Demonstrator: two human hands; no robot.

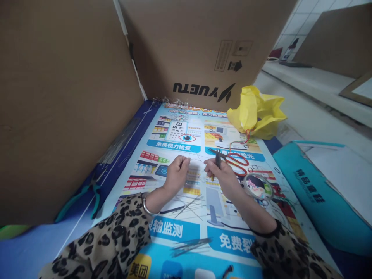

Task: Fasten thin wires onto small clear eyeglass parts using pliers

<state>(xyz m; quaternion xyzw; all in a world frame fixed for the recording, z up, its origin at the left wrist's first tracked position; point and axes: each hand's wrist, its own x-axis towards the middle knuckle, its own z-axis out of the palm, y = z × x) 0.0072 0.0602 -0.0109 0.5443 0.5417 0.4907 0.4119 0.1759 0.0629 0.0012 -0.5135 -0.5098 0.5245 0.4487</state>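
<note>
My left hand (178,174) is closed in a pinch on one end of a thin wire (197,160), which bows faintly across the gap between my hands. My right hand (224,179) pinches the wire's other side and also grips a small dark pointed tool (218,158), its tip up; the rest of the tool is hidden in my palm. Right beside that hand lie scissors (237,164) with red handles. A clear roll of tape (258,186) rests near my right wrist. Thin dark wire pieces (192,246) lie in a bundle in front, with looser strands under my hands.
A printed poster (174,226) covers the table. Cardboard panels (186,46) stand at the back and left. Teal-handled pliers (94,190) lie at left by more wires (116,143). A yellow bag (257,112) sits back right, a turquoise box (314,193) at right.
</note>
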